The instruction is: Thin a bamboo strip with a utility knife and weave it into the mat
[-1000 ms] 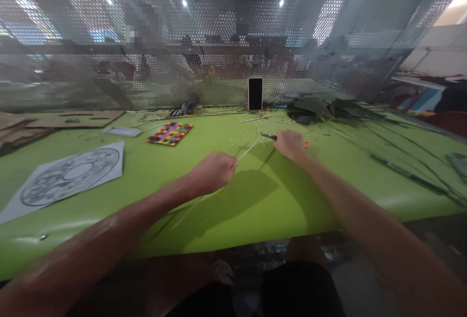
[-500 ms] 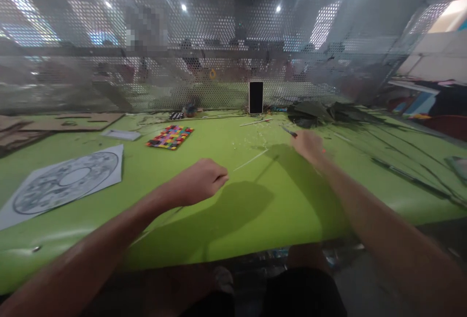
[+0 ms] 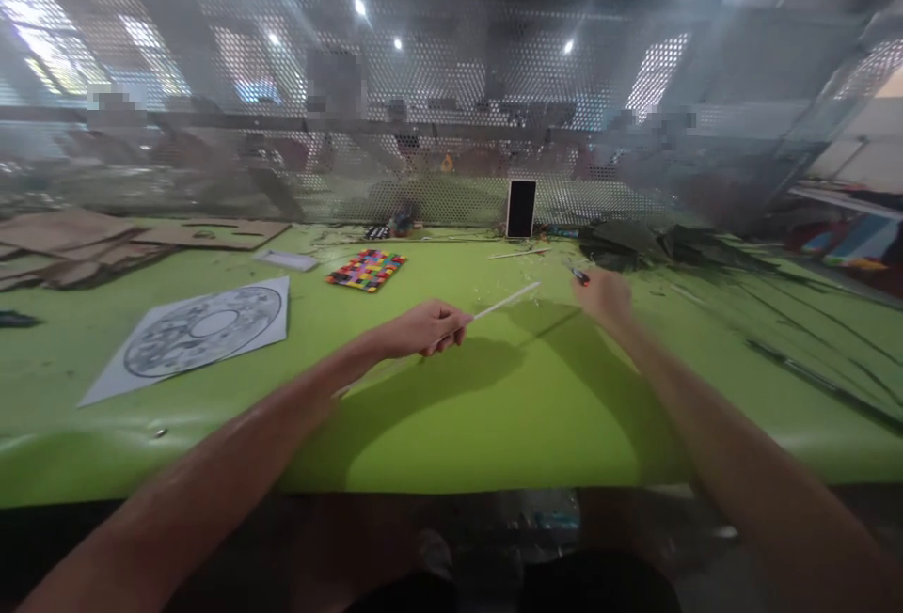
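My left hand [image 3: 432, 328] is closed around a thin white stick [image 3: 506, 300], which points up and to the right over the table, its lower end passing back below the wrist. To the right, my right hand [image 3: 608, 297] grips a small craft knife [image 3: 579, 276] with a dark and orange body; the fingers hide most of it. A gap separates the knife from the stick's tip. Pale shavings [image 3: 530, 269] lie scattered on the green table [image 3: 451, 434] just beyond the stick. Another thin stick [image 3: 518, 254] rests behind them.
A colourful woven mat [image 3: 367, 270], a patterned paper sheet [image 3: 204, 326] and brown cardboard [image 3: 218, 234] lie left. A dark tablet-like panel [image 3: 521, 209] stands against the perforated metal screen [image 3: 458, 190]. Dark leaves [image 3: 627, 246] and a long dark rod [image 3: 818, 380] lie right.
The view has shifted, so the table's things sit further right. My left hand has turned, showing its curled fingers, and the white stick now shows larger and clearer. The right hand still holds the knife.
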A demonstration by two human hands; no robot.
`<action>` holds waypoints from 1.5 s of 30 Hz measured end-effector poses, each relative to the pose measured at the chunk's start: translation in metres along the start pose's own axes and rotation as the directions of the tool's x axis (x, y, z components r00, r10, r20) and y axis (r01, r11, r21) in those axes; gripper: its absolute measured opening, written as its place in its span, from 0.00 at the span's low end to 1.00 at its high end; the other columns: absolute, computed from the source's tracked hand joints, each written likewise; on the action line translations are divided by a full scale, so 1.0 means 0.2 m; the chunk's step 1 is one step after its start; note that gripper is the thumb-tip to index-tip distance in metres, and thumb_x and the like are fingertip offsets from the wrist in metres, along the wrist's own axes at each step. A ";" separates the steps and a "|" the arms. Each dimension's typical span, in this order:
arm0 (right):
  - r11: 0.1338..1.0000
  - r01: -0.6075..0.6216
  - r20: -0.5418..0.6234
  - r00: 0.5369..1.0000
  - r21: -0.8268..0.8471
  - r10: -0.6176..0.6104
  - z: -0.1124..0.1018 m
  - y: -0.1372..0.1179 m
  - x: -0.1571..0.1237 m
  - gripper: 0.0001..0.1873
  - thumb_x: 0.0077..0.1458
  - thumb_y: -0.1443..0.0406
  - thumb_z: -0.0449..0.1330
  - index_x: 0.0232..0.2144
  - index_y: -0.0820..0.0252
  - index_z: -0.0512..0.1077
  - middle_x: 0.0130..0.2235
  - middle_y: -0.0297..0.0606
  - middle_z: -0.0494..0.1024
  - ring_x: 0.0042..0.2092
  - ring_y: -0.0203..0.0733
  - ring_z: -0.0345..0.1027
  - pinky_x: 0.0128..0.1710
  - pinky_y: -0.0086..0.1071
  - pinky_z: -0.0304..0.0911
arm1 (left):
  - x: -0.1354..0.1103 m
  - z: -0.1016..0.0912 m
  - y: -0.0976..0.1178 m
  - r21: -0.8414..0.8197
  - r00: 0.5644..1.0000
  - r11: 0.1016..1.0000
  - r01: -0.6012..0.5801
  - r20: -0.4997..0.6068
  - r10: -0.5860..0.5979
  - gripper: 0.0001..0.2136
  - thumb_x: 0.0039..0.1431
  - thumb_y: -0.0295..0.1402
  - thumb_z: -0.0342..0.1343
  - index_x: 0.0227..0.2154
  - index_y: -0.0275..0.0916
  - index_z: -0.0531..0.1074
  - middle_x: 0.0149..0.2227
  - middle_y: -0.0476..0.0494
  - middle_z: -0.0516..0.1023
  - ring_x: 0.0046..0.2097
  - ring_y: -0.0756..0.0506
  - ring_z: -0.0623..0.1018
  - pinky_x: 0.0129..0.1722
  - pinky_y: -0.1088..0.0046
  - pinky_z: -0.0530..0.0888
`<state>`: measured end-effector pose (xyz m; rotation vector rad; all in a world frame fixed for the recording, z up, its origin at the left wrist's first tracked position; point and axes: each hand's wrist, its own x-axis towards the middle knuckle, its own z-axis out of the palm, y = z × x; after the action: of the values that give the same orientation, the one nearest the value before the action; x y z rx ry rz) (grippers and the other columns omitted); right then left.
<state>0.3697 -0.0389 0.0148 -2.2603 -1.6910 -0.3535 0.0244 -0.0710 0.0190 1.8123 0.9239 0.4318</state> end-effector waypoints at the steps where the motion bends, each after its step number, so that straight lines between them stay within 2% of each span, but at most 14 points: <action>1: 1.000 -0.002 -0.010 1.000 0.005 0.002 0.00 0.00 0.00 0.20 0.66 0.61 0.53 0.43 0.63 0.83 0.40 0.51 0.83 0.42 0.52 0.75 0.36 0.35 0.59 | 0.00 0.00 -0.01 -0.034 1.000 0.999 0.012 -0.008 -0.013 0.19 0.69 0.41 0.50 0.25 0.36 0.70 0.19 0.54 0.65 0.17 0.55 0.61 0.18 0.80 0.59; 4: 1.000 0.000 -0.034 0.999 0.025 0.001 -0.02 0.00 0.00 0.20 0.65 0.61 0.52 0.42 0.62 0.83 0.38 0.49 0.83 0.39 0.51 0.74 0.34 0.35 0.58 | 0.02 0.02 -0.03 -0.105 0.999 0.994 0.010 -0.029 -0.013 0.17 0.68 0.40 0.49 0.26 0.36 0.69 0.20 0.55 0.64 0.18 0.55 0.61 0.18 0.80 0.59; 7: 0.998 0.024 -0.050 0.999 0.050 -0.021 -0.04 -0.02 -0.01 0.20 0.64 0.61 0.52 0.42 0.61 0.83 0.35 0.47 0.83 0.38 0.50 0.73 0.34 0.34 0.57 | 0.06 0.05 -0.05 -0.184 0.999 0.982 -0.029 -0.044 0.022 0.16 0.69 0.43 0.50 0.28 0.37 0.68 0.20 0.57 0.63 0.18 0.56 0.60 0.18 0.80 0.58; 11: 0.994 0.073 -0.058 0.996 0.079 -0.069 -0.08 -0.05 -0.03 0.20 0.64 0.62 0.50 0.39 0.62 0.83 0.35 0.47 0.83 0.37 0.49 0.73 0.33 0.34 0.56 | 0.14 0.11 -0.07 -0.406 0.995 0.909 -0.094 -0.070 0.071 0.16 0.67 0.44 0.54 0.28 0.38 0.67 0.19 0.59 0.60 0.16 0.56 0.57 0.17 0.80 0.55; 13: 0.990 0.102 -0.055 0.994 0.094 -0.097 -0.11 -0.07 -0.04 0.21 0.64 0.63 0.49 0.38 0.63 0.82 0.35 0.48 0.82 0.37 0.49 0.73 0.33 0.34 0.56 | 0.18 0.12 -0.06 -0.458 0.994 0.883 -0.101 -0.083 0.071 0.15 0.67 0.42 0.54 0.27 0.38 0.66 0.18 0.59 0.59 0.16 0.57 0.55 0.16 0.79 0.53; 18: 0.965 0.221 -0.026 0.975 0.142 -0.220 -0.16 -0.24 -0.05 0.19 0.65 0.64 0.50 0.38 0.62 0.82 0.34 0.46 0.83 0.36 0.47 0.73 0.33 0.33 0.54 | 0.26 0.12 0.00 -0.540 0.996 0.840 -0.058 -0.088 0.012 0.13 0.65 0.35 0.53 0.25 0.38 0.64 0.16 0.60 0.55 0.15 0.57 0.51 0.15 0.79 0.48; 22: 0.933 0.318 -0.002 0.947 0.171 -0.322 -0.16 -0.41 -0.05 0.18 0.66 0.61 0.53 0.39 0.59 0.82 0.37 0.44 0.84 0.38 0.46 0.73 0.33 0.32 0.53 | 0.29 0.10 0.07 -0.617 0.993 0.785 -0.061 -0.113 -0.012 0.13 0.69 0.30 0.45 0.26 0.38 0.62 0.18 0.59 0.53 0.16 0.57 0.51 0.16 0.81 0.49; 26: 0.931 0.316 0.026 0.945 0.182 -0.326 -0.13 -0.50 -0.06 0.18 0.66 0.61 0.51 0.39 0.58 0.82 0.39 0.44 0.84 0.38 0.45 0.73 0.32 0.32 0.53 | 0.33 0.09 0.14 -0.651 0.995 0.756 -0.061 -0.097 -0.003 0.16 0.73 0.32 0.42 0.26 0.38 0.61 0.19 0.58 0.53 0.16 0.56 0.51 0.16 0.80 0.49; 32: 0.944 0.297 0.060 0.950 0.142 -0.307 -0.10 -0.49 -0.09 0.19 0.66 0.62 0.51 0.43 0.59 0.82 0.41 0.46 0.85 0.40 0.46 0.75 0.33 0.32 0.56 | 0.38 0.13 0.22 -0.647 0.993 0.761 -0.056 -0.114 -0.023 0.16 0.72 0.29 0.43 0.24 0.38 0.60 0.18 0.57 0.54 0.16 0.57 0.51 0.16 0.81 0.49; 38: 0.943 0.320 0.094 0.940 0.090 -0.328 -0.06 -0.48 -0.10 0.19 0.67 0.63 0.51 0.43 0.60 0.82 0.38 0.45 0.84 0.36 0.44 0.75 0.31 0.30 0.56 | 0.38 0.17 0.21 -0.631 0.978 0.773 -0.057 -0.190 -0.083 0.17 0.67 0.26 0.40 0.20 0.39 0.59 0.16 0.56 0.53 0.14 0.56 0.52 0.14 0.80 0.49; 45: 0.920 0.388 0.093 0.916 0.047 -0.391 -0.11 -0.52 -0.16 0.21 0.68 0.63 0.50 0.43 0.62 0.82 0.40 0.49 0.84 0.40 0.46 0.76 0.34 0.32 0.58 | 0.32 0.16 0.23 -0.654 0.990 0.755 -0.049 -0.134 -0.052 0.16 0.66 0.24 0.39 0.21 0.38 0.59 0.17 0.56 0.52 0.15 0.56 0.50 0.14 0.82 0.49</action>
<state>0.2605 -0.0477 0.0330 -1.9385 -2.1883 -0.3014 0.1045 -0.0516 0.0392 1.1351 0.7370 0.7888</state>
